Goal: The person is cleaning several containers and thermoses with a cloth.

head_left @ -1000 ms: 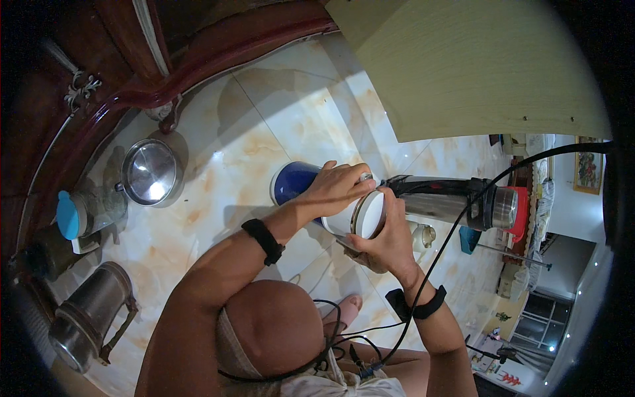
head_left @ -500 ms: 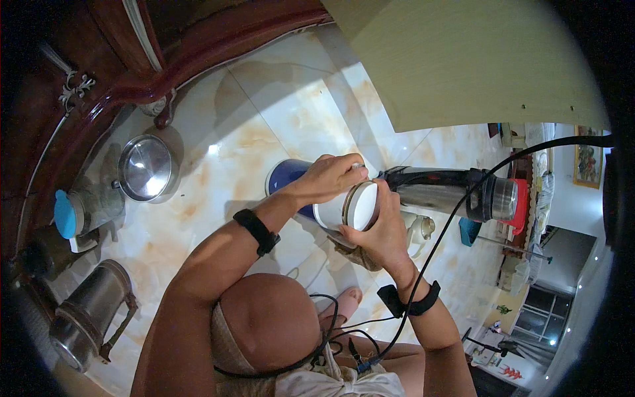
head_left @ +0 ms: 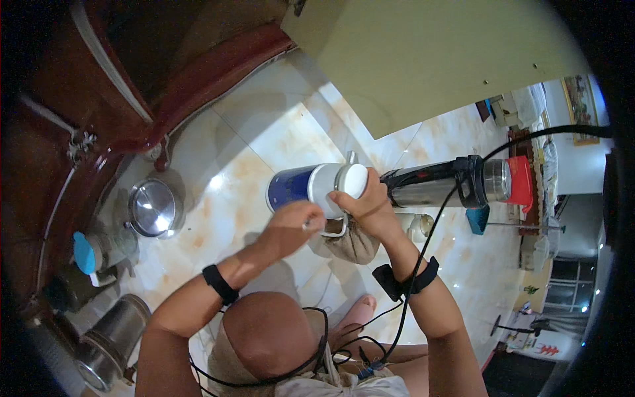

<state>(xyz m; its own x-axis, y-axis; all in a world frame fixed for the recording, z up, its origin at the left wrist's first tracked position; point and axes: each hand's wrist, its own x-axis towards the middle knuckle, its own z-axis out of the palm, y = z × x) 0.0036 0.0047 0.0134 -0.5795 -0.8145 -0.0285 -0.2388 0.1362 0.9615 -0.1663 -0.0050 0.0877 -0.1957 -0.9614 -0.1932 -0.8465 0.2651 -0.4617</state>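
A blue and white vacuum jug (head_left: 291, 188) stands on the floor in front of me, with a white lid (head_left: 356, 180), a spout and a white handle (head_left: 338, 228). My right hand (head_left: 370, 208) grips the top of the jug, thumb across the near edge of the lid. Beside the jug's lower body is my left hand (head_left: 291, 228), its fingers curled in and slightly blurred. Whatever those fingers hold, if anything, I cannot make out. A crumpled brown cloth (head_left: 354, 243) lies next to the handle, partly hidden by my right hand.
A tall steel flask (head_left: 430, 185) with black straps stands right of the jug. Left are a steel pan (head_left: 153, 206), a glass jug with a blue lid (head_left: 84, 253) and a steel container (head_left: 112, 341). A pale panel (head_left: 423, 59) overhangs the far side; a black cable (head_left: 430, 248) crosses my right arm.
My left hand has left the top of the jug and moved down and left. My right hand stays on the lid. The whole view has shifted slightly.
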